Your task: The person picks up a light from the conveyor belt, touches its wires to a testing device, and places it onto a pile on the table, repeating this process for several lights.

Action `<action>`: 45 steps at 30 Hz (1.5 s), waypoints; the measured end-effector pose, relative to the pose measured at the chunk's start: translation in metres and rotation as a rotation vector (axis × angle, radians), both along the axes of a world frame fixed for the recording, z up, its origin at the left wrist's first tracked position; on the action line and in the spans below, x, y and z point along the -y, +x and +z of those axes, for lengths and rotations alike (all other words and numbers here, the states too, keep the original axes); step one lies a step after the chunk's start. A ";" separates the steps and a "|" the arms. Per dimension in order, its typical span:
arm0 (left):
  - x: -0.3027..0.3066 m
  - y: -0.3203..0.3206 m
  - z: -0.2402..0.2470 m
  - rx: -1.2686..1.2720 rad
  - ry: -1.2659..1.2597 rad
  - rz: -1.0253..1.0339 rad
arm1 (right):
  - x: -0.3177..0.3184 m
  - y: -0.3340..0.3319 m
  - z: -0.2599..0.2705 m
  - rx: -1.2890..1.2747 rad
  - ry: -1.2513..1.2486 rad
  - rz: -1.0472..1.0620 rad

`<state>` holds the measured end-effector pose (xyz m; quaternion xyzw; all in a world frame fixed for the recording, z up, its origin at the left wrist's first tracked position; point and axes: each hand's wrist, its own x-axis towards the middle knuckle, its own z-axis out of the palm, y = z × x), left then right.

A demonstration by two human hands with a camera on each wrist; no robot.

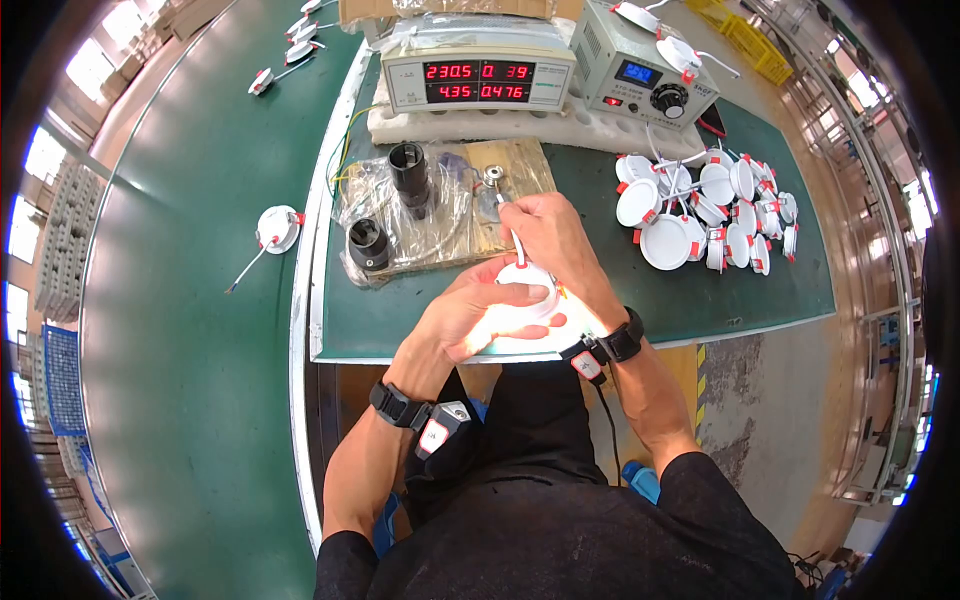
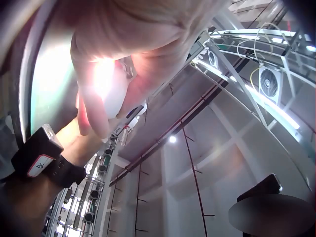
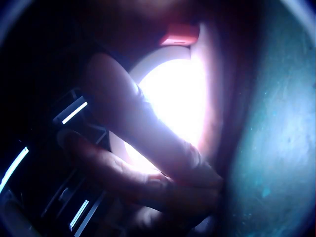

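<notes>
A round white LED downlight (image 1: 522,274) glows brightly in my left hand (image 1: 455,315), whose thumb lies across its back while the fingers wrap underneath. Its lit face (image 3: 177,98) dazzles the right wrist view, where fingers cross in front and a red clip (image 3: 181,34) shows at the rim. My right hand (image 1: 560,235) pinches the lamp's white cable (image 1: 518,245) near its far end. That end meets a round metal contact (image 1: 493,174) on the wooden board (image 1: 520,160). Left of the hands, two black cylindrical sockets (image 1: 408,175) stand on the plastic-wrapped part of the board.
A power meter (image 1: 478,97) with red digits stands behind the board, beside a grey power supply box (image 1: 640,80). Many downlights (image 1: 665,242) lie piled at the right. Another downlight (image 1: 278,228) rests on the green surface (image 1: 200,350) at the left.
</notes>
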<state>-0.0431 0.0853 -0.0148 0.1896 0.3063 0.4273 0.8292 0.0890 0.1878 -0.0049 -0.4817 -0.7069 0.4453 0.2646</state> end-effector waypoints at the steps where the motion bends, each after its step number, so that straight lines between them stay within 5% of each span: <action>1: 0.000 0.000 0.001 -0.008 -0.003 0.002 | 0.000 0.000 0.000 0.001 -0.001 -0.002; 45: 0.000 -0.001 0.002 -0.028 0.022 -0.018 | -0.001 -0.002 -0.005 0.028 0.012 -0.008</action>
